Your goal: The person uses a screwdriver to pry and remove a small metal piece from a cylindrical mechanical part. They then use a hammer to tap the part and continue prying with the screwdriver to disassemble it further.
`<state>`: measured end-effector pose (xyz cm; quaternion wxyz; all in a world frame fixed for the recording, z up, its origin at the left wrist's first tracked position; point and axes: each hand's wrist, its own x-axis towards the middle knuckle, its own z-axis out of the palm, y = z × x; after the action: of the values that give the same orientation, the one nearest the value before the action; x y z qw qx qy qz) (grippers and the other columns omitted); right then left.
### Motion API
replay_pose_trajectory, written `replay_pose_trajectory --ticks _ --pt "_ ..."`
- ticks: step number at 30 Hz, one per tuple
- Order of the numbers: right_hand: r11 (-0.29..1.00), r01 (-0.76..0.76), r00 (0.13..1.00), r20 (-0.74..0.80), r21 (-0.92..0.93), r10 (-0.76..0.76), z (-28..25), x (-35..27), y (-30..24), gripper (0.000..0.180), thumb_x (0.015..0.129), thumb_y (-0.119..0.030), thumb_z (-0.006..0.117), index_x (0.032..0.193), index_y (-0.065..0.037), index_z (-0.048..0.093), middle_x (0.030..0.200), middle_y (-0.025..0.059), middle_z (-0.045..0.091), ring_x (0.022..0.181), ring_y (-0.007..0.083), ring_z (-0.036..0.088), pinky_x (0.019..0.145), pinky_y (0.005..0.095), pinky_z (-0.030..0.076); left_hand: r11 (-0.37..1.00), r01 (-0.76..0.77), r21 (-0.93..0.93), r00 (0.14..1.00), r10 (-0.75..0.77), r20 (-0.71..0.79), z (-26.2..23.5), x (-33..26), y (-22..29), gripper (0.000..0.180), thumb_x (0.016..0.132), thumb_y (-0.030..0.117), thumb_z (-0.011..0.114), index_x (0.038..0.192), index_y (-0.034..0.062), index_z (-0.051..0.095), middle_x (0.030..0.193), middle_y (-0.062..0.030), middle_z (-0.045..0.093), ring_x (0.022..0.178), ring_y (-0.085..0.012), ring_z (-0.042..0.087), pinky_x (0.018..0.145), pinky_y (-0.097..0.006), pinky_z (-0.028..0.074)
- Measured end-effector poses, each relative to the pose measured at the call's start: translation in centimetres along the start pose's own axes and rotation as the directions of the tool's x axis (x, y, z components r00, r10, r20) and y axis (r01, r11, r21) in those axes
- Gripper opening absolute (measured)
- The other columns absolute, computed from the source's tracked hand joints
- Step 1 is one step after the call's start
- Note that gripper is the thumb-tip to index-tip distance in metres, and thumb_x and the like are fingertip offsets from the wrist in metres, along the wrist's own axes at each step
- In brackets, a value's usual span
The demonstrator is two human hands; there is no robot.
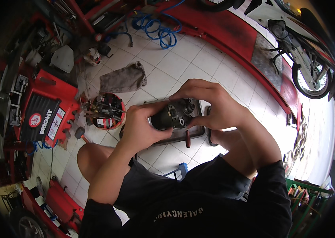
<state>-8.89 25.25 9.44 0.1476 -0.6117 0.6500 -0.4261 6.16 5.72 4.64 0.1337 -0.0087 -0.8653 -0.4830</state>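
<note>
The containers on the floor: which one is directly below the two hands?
The grey rectangular tray, below the left hand, right hand and dark metal part. The round red tub stands to its left; the white bucket is farther away.

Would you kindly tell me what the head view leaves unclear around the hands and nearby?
In the head view:
- Black part: its underside faces away, and the left hand covers some of its side.
- Tray: much of its inside lies behind the part and the right hand.
- Tools: too small and jumbled to tell apart.
- Motorcycle: its upper end is cut off by the top edge.
</note>
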Motion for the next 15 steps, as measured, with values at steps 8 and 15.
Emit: replay_pose_trajectory --ticks 8,15 --pt "0.992 0.129 0.989 0.074 -0.019 -0.127 -0.89 0.33 -0.33 0.066 0.055 0.004 0.083 0.119 -0.003 0.07 0.103 0.0125 0.068 0.099 0.0351 0.066 0.086 0.0416 0.055 0.945 0.208 -0.253 0.97 -0.166 0.178 0.25 -0.61 -0.2 0.04 0.063 0.014 0.088 0.095 -0.0052 0.073 0.082 -0.0075 0.073 0.079 -0.0098 0.068 0.072 -0.026 0.054" --pt "1.0 -0.015 0.997 0.079 -0.017 0.017 -0.89 -0.44 -0.45 0.068 0.053 0.0 0.086 0.119 -0.001 0.069 0.102 0.0129 0.068 0.097 0.0347 0.067 0.083 0.0414 0.054 0.975 0.162 -0.151 0.974 -0.134 0.181 0.2 -0.57 0.3 0.039 0.063 0.013 0.087 0.095 -0.0051 0.072 0.083 -0.0067 0.073 0.077 -0.0088 0.066 0.071 -0.025 0.054"
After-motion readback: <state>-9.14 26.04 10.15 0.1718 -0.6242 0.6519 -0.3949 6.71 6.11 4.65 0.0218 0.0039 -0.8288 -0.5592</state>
